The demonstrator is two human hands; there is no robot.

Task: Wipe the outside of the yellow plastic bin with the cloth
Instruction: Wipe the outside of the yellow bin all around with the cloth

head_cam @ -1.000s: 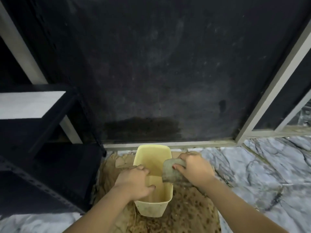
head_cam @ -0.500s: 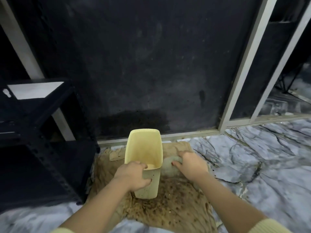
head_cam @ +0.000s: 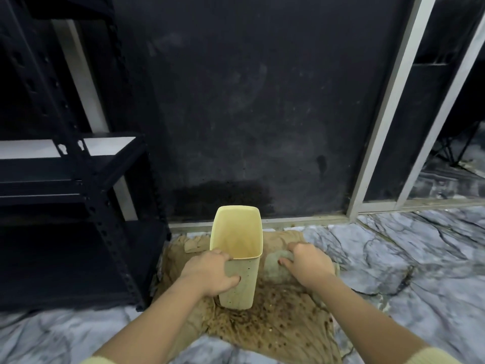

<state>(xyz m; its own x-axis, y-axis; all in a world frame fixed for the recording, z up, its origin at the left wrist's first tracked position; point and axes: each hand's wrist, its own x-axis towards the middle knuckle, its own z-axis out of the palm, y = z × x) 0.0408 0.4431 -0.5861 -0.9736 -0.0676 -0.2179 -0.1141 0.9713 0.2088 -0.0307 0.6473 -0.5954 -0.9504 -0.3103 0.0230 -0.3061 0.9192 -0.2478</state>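
On the brown spotted mat [head_cam: 262, 319] that lies over the marble floor [head_cam: 420, 271], the yellow plastic bin [head_cam: 237, 279] stands near the mat's far edge, just short of the dark wall panel [head_cam: 249, 114]. It stands on its base, mouth up and leaning toward the camera, so its pale inside shows. Its near wall is speckled with small dark spots.

The left hand [head_cam: 207, 274] grips the bin at the near left corner of the rim: the fingers curl over the rim's edge and the thumb presses on the near wall below it.

The right hand [head_cam: 308, 264] is just to the right of the bin, on the far right part of the mat. It holds the cloth [head_cam: 275, 264], a bunched grey-green wad, with the thumb laid across its top and the fingers curled round its far side. The cloth lies close against the bin's right wall; whether it touches the wall cannot be told from this angle.

At the mat's left edge stands a black metal shelving rack [head_cam: 78, 193], one of its shelves carrying a white board. To the right of the wall panel run pale metal frame bars [head_cam: 388, 106], meeting the floor at the far right.
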